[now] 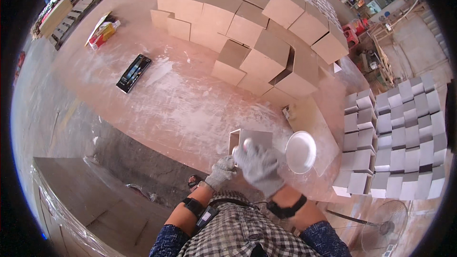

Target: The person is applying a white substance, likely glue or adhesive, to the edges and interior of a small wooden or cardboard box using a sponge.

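Note:
In front of me a small open-ended box [259,137], grey on top with a pale edge, stands on the dusty reddish table. My left hand [222,170], in a grey knit glove, is closed at the near left edge of the box. Over the box's near side is my right hand [259,164], also gloved and slightly blurred. Its fingers are curled together; what they hold, if anything, I cannot make out. Just right of that hand sits a round white dish [301,152], on or beside a tan board [312,123].
Brown cardboard-coloured boxes [247,28] are stacked at the far side. Rows of grey and white boxes [404,133] stand at the right, near a fan [384,226]. A phone [134,73] and a red-yellow packet [102,35] lie left. Plastic-wrapped cartons [90,204] stand lower left.

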Action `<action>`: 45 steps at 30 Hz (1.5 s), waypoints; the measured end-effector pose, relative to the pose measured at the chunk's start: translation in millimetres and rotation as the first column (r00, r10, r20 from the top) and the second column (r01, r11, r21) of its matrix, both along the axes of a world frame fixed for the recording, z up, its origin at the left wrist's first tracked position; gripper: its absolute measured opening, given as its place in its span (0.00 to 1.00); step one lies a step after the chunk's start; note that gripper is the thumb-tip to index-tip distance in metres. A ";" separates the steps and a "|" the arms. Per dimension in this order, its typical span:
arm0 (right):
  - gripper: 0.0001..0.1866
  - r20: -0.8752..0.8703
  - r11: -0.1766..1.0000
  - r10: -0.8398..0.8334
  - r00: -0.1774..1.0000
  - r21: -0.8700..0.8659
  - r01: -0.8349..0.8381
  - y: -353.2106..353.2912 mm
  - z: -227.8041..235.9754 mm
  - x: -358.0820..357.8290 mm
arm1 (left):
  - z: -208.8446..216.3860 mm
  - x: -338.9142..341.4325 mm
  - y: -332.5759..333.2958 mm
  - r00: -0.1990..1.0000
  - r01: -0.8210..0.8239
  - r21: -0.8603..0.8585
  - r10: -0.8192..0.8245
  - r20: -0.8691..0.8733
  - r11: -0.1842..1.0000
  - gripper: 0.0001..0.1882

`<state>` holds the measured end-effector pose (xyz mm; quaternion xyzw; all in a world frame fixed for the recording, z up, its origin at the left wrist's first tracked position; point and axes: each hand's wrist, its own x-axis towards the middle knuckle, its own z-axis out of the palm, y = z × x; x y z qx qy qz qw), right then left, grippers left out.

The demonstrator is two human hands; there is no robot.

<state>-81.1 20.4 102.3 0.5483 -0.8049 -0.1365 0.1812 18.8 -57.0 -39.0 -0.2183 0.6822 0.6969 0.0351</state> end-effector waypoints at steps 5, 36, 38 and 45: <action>0.10 0.303 0.979 0.200 0.932 -0.030 -0.200 16.4 -5.8 -11.9 | -11.1 -6.6 -7.4 0.978 0.122 0.093 -0.103 -0.182 0.988 0.23; 0.12 0.225 0.998 -0.043 0.973 -0.027 0.051 29.2 2.0 -79.9 | 7.9 -17.9 -11.8 0.929 0.135 -0.281 -0.220 -0.298 0.950 0.21; 0.13 0.464 0.950 -0.192 0.865 -0.134 0.283 27.3 9.9 -85.0 | 5.6 -21.6 -8.9 0.951 0.156 -0.325 -0.231 -0.207 0.933 0.20; 0.10 0.285 0.980 0.154 0.946 -0.169 -0.109 72.7 5.1 -17.0 | -36.5 -12.0 -1.2 0.889 -0.084 -0.467 -0.145 -0.434 0.880 0.16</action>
